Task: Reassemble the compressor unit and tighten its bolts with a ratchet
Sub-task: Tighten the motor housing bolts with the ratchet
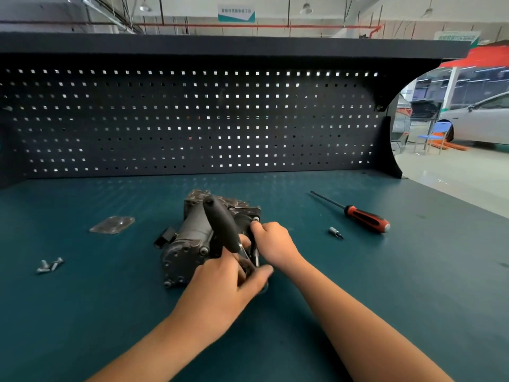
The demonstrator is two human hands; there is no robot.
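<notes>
Two bare forearms reached in from the near edge of the teal bench top [385, 271] and met at the compressor. The left hand [230, 285] was clenched round the lower end of the ratchet [223, 225], thumb pushed out to the right. The tool's black handle rose out of that fist and tilted up and away over the housing. Motion blur hid the ratchet's head and whatever it sat on.

Just beyond, the right hand [272, 244] pressed against the right side of the compressor [190, 238] with its fingers curled. One fingertip lay beside a bright bolt head there. I could not tell whether that hand actually grasped the housing or some small part. A thin shiny shaft showed between the two hands.

The compressor lay on its side in the middle of the bench, its round end cover facing the near left.

To the left a thin metal cover plate [112, 224] lay flat, and nearer the edge sat a few loose bolts [50, 265]. To the right lay a small socket bit [335, 232]. Past it was a red-and-black screwdriver [367, 218], its shaft pointing back and left.

A dark pegboard [192, 119] closed the back of the bench. Beyond its right end stood a blue chair [438, 135] and a pale car [484, 119].
</notes>
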